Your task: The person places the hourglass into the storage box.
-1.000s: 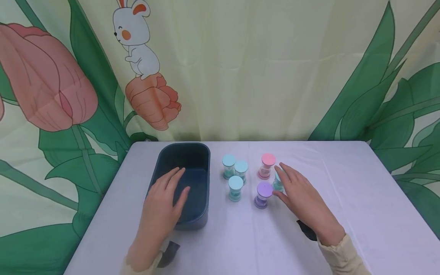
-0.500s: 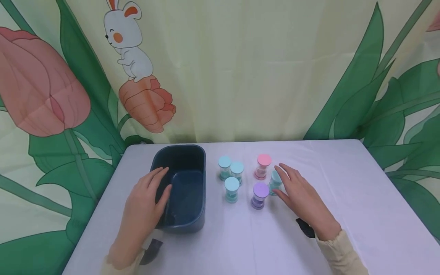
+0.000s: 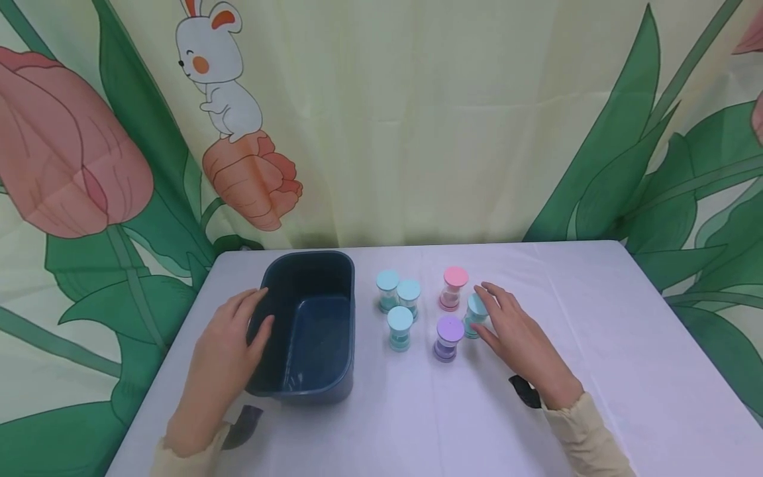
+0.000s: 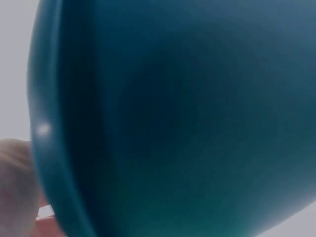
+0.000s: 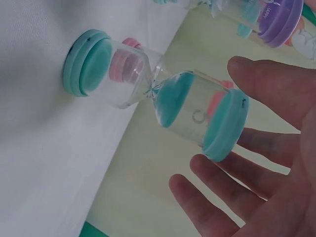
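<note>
My left hand [image 3: 217, 358] is at the left rim of a dark blue rectangular bin [image 3: 316, 397], its fingertips and thumb overlapping the edge, fingers relaxed. The bin's wall fills the left wrist view, part of the hand showing beyond the rim. On the right, my right hand [image 3: 524, 341] has its thumb and fingers spread about the top of a teal hourglass [image 3: 477, 305]. In the right wrist view that hourglass [image 5: 224, 126] stands on the table, a gap between thumb and cap. A purple hourglass [image 3: 450, 328] and a pink hourglass [image 3: 456, 277] stand just left of this hand.
Three more teal hourglasses, among them a front one [image 3: 400, 318], stand grouped between the bin and the purple one. A white cloth [image 3: 405, 424] covers the table. A curtain [image 3: 417, 119] printed with tulips and a rabbit hangs behind the far edge.
My left hand has moved left from over the bin to its left rim. The right hand stays beside the teal hourglass, and the head view has shifted slightly.
</note>
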`<state>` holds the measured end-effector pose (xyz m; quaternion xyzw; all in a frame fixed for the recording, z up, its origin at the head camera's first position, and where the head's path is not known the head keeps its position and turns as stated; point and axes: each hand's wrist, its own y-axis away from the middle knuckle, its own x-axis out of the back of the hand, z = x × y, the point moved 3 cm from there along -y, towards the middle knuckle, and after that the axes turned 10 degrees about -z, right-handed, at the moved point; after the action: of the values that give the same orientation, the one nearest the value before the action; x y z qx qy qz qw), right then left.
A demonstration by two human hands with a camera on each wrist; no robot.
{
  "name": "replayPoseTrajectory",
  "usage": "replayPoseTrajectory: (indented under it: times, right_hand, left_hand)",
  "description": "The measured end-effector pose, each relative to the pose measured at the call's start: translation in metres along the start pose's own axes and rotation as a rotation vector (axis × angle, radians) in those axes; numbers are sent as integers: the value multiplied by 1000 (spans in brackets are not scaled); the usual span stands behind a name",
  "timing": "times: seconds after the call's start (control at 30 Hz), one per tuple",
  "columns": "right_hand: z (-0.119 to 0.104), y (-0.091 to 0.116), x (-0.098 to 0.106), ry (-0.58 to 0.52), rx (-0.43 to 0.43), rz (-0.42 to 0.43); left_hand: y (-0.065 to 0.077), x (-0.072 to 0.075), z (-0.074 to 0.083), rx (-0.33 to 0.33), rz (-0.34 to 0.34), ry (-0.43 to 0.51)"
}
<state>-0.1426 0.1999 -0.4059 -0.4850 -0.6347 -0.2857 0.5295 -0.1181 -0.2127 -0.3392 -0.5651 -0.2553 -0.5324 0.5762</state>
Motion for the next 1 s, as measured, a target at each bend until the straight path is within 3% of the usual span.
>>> replayPoseTrajectory:
  times: [0.37, 0.63, 1.0]
  right_hand:
    - [4, -4, -4, -22, -12, 6]
    - [6, -6, -6, -55, -14, 28]
    - [9, -6, -8, -197, -30, 32]
  left_hand:
    - [-1, -2, -15, 157, -147, 44]
    - [-3, -6, -27, 233, -256, 122]
    - [-3, -13, -42, 252, -319, 305]
